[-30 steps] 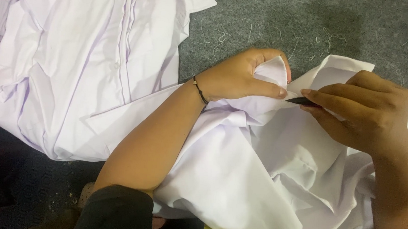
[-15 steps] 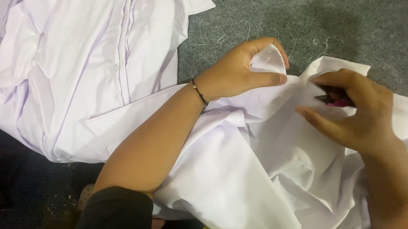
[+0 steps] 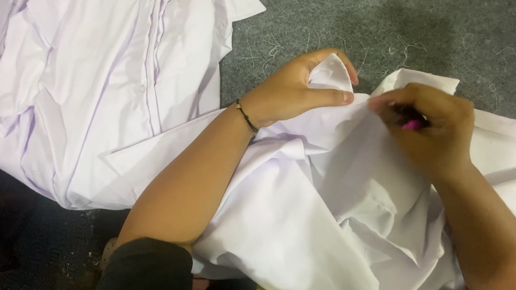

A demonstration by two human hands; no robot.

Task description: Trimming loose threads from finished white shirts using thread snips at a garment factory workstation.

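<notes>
So my right hand (image 3: 429, 128) has curled in since a moment ago, fist closed round a small pink tool (image 3: 412, 124). Left hand (image 3: 294, 90) pinches the crumpled white cotton shirt (image 3: 324, 227) mid grey felt tabletop (image 3: 455, 37). Looks like trimming; next needs a careful, steady snip.

Pink tool (image 3: 412, 124) mostly hidden inside right hand (image 3: 429, 128), kind unclear; hand motion-blurred. White garment (image 3: 324, 227) cut off right and bottom; left fingers (image 3: 332, 97) partly under cloth

Two white garments (image 3: 337, 215) are lying on the grey surface (image 3: 455, 37); two hands (image 3: 291, 93) are showing, one pink tool (image 3: 412, 124).
</notes>
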